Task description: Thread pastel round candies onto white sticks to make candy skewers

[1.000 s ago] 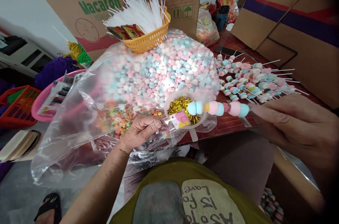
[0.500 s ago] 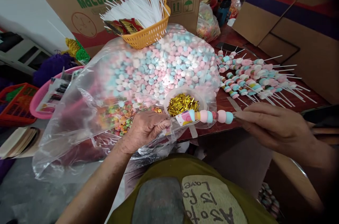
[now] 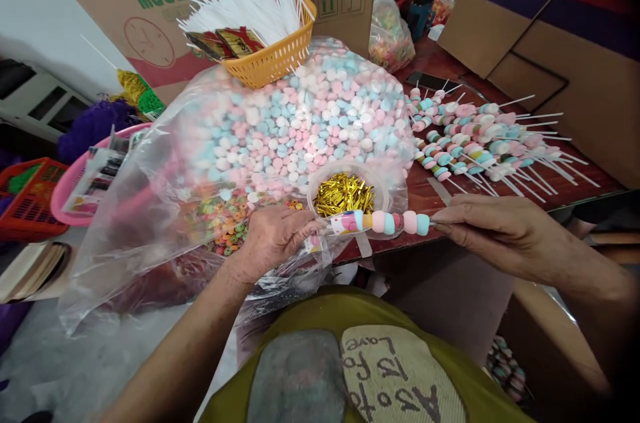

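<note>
My right hand [image 3: 493, 233] pinches the stick end of a candy skewer [image 3: 387, 222] strung with blue and pink marshmallow discs, held level over the table's front edge. My left hand [image 3: 273, 240] is closed at the skewer's other tip, fingers on a small pink and yellow card piece [image 3: 343, 223] there. Just behind the skewer sits a clear round tub of gold twist ties [image 3: 344, 193]. A big clear bag of pastel marshmallows [image 3: 310, 116] lies behind my left hand, with coloured cereal rings [image 3: 227, 223] in its near corner.
Several finished skewers [image 3: 480, 140] lie in a pile on the red-brown table [image 3: 430, 193] at the right. A yellow basket of white sticks [image 3: 265, 23] rests on the bag. Cardboard boxes [image 3: 550, 23] stand behind and right; a pink basin [image 3: 75, 183] sits left.
My right hand has drawn the skewer lower and closer to me, toward the left hand. The left hand stays at the skewer's tip by the tub.
</note>
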`<move>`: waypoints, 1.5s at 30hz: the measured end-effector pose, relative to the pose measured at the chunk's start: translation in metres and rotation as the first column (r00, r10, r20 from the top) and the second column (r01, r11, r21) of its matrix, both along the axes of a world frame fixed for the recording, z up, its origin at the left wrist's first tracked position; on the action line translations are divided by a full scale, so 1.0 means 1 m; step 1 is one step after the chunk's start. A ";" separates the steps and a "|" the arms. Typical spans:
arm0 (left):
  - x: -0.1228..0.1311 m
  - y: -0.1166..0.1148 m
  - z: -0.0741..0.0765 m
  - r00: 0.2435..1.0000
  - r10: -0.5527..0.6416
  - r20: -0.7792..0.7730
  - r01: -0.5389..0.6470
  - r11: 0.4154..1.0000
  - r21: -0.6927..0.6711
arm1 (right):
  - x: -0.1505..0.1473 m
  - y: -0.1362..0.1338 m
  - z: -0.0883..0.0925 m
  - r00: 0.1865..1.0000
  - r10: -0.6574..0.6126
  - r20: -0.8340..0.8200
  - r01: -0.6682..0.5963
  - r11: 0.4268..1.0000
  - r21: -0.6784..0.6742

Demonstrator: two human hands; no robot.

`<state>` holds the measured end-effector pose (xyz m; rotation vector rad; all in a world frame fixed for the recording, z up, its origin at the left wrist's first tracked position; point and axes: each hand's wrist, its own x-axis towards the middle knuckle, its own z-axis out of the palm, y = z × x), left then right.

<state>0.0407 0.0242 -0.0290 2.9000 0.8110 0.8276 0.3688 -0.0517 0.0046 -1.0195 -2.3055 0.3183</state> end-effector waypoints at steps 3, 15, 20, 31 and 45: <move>0.003 0.004 -0.002 1.000 0.025 0.002 -0.026 0.997 0.067 | 0.001 0.001 0.000 0.999 0.043 0.012 -0.042 0.995 -0.088; 0.002 0.004 -0.003 0.996 0.084 0.029 -0.082 0.994 -0.066 | -0.004 0.000 -0.013 0.975 -0.185 0.126 0.148 0.955 0.255; 0.004 0.001 -0.002 0.986 0.160 0.048 -0.155 0.983 -0.100 | -0.002 0.003 -0.006 0.991 -0.093 0.094 0.077 0.984 0.158; 0.028 0.001 0.010 0.992 -0.117 -0.042 0.050 0.682 -0.730 | -0.012 0.012 0.001 0.999 0.040 -0.010 -0.040 0.999 -0.011; 0.056 0.003 0.019 0.969 -0.247 0.027 0.019 -0.034 -0.999 | -0.058 0.042 -0.005 0.924 0.339 0.174 -0.303 0.931 -0.203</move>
